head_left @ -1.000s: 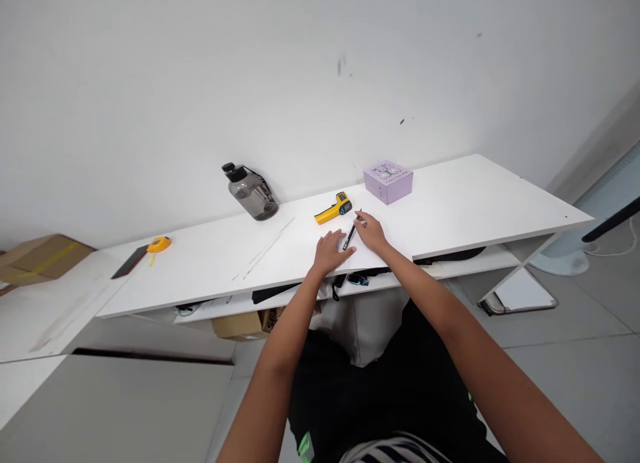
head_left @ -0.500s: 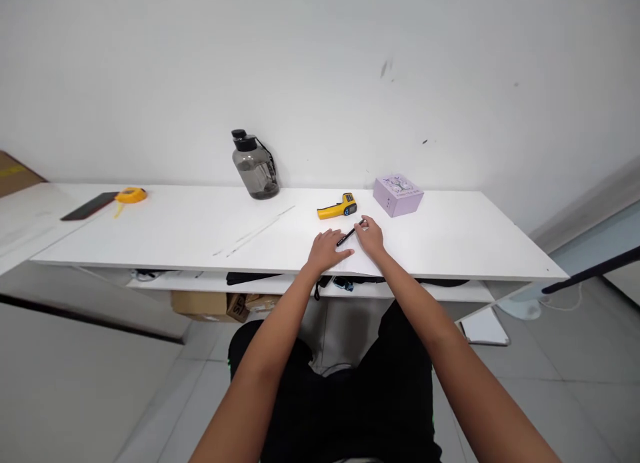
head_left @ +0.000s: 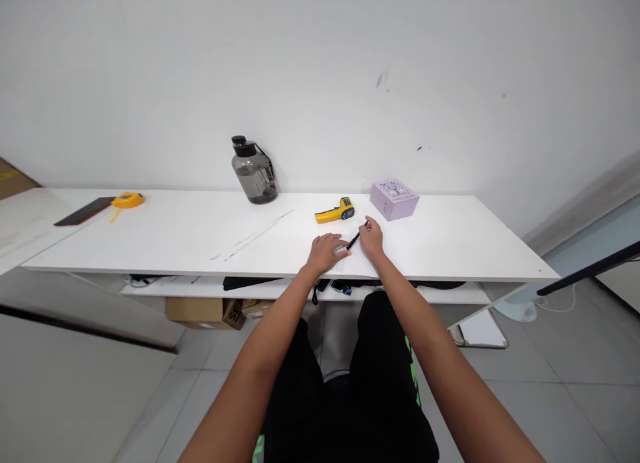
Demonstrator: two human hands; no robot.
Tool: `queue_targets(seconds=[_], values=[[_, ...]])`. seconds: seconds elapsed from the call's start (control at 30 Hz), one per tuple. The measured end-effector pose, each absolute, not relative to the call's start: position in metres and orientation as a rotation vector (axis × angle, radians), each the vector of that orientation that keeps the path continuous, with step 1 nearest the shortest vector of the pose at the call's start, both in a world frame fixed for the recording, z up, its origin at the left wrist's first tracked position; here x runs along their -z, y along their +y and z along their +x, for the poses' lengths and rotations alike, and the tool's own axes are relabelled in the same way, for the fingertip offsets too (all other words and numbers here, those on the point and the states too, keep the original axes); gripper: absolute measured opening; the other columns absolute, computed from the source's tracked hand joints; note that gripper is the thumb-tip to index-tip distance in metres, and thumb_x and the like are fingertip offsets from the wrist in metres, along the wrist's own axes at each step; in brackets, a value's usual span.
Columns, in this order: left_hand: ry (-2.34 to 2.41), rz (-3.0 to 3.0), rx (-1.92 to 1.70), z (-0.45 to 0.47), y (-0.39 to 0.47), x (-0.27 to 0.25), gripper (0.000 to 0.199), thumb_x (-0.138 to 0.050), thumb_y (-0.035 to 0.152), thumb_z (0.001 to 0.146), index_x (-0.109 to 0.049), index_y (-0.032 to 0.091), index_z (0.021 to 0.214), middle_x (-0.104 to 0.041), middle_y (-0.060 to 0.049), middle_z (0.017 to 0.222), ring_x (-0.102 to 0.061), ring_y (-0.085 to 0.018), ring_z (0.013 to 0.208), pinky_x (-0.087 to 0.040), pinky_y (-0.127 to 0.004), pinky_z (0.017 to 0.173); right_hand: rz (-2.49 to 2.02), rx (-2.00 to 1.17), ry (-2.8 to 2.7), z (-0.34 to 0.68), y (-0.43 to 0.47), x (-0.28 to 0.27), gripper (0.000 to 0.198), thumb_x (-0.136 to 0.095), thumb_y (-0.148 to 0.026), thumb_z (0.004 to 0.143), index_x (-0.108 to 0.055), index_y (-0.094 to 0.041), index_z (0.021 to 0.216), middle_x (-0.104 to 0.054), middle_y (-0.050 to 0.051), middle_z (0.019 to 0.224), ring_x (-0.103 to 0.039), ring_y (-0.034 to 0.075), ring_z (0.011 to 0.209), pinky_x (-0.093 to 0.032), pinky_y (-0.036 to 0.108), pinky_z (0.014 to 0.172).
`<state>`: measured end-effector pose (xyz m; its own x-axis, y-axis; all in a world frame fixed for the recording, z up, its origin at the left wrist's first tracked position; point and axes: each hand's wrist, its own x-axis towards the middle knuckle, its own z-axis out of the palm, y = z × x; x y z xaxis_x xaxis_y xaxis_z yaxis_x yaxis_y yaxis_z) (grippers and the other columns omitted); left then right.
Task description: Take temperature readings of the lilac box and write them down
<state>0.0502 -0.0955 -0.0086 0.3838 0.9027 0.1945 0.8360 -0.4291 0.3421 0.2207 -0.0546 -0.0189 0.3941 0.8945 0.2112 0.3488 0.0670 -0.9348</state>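
A slim black pen (head_left: 356, 237) slants across the white tabletop, its upper end in the fingers of my right hand (head_left: 371, 238). My right hand is closed on it. The lower end of the pen points at the gap between the thumb and fingers of my left hand (head_left: 327, 251). That left hand lies flat near the front edge, fingers stretched out and thumb apart. What looks like a thin white sheet lies under the hands, though its outline is hard to make out. Just beyond them rests a yellow infrared thermometer (head_left: 335, 211).
A lilac box (head_left: 395, 199) sits behind my right hand. Farther left stand a grey water bottle (head_left: 254, 173) and an orange tape measure (head_left: 128, 200) beside a dark flat piece (head_left: 85, 211). Under the white table (head_left: 165, 239), a shelf holds dark items, with cardboard boxes (head_left: 197, 312) below.
The pen's lower end has shifted right, away from the left fingers, and the pen stands steeper. My right hand still holds it. The view has shifted slightly and the legs have moved.
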Motion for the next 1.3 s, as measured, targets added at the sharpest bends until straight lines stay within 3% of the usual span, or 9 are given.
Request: queue_targets(seconds=[0.27,0.43,0.83,1.1,1.3], values=[[1.541,2.441,-0.557,0.0497,-0.0916,0.0129,0.039,-0.059,0.057,0.089,-0.069,0.035,0.120,-0.057,0.001,0.143,-0.045,-0.025,0.136,-0.030,-0.044,0.116,-1.501,-0.604,-1.213,0.2223,-0.0555,0.0191,0.055,-0.047,-0.025,0.075,-0.063,-0.014,0.126,-0.058,0.005,0.089,-0.054,0.021,0.082,-0.045,0.038,0.089],[1.544,2.439,-0.531,0.0499,-0.0932,0.0120,0.042,-0.060,0.059,0.088,-0.068,0.034,0.122,-0.054,0.001,0.146,-0.042,-0.026,0.139,-0.028,-0.046,0.117,-1.499,-0.580,-1.203,0.2221,-0.0550,0.0212,0.052,-0.047,-0.025,0.075,-0.064,-0.016,0.123,-0.060,0.005,0.091,-0.054,0.021,0.081,-0.046,0.038,0.088],[1.569,2.447,-0.513,0.0523,-0.0990,0.0058,0.041,-0.045,0.053,0.097,-0.063,0.028,0.124,-0.057,-0.003,0.144,-0.045,-0.023,0.137,-0.027,-0.046,0.118,-1.520,-0.568,-1.251,0.2215,-0.0536,0.0213,0.025,-0.045,-0.028,0.077,-0.068,-0.020,0.083,-0.067,0.006,0.091,-0.057,0.022,0.088,-0.043,0.036,0.090],[1.568,2.444,-0.480,0.0502,-0.0981,0.0093,0.052,-0.052,0.062,0.091,-0.061,0.029,0.129,-0.052,-0.004,0.149,-0.038,-0.027,0.143,-0.025,-0.050,0.119,-1.507,-0.559,-1.227,0.2218,-0.0589,0.0200,0.029,-0.044,-0.025,0.076,-0.066,-0.020,0.093,-0.066,0.007,0.099,-0.057,0.021,0.090,-0.044,0.035,0.089],[1.563,2.449,-0.467,0.0496,-0.0971,0.0098,0.054,-0.049,0.064,0.091,-0.060,0.029,0.130,-0.051,-0.004,0.149,-0.038,-0.028,0.143,-0.025,-0.050,0.119,-1.495,-0.573,-1.236,0.2208,-0.0606,0.0191,0.025,-0.043,-0.025,0.075,-0.065,-0.021,0.088,-0.066,0.004,0.092,-0.057,0.021,0.087,-0.043,0.034,0.085]])
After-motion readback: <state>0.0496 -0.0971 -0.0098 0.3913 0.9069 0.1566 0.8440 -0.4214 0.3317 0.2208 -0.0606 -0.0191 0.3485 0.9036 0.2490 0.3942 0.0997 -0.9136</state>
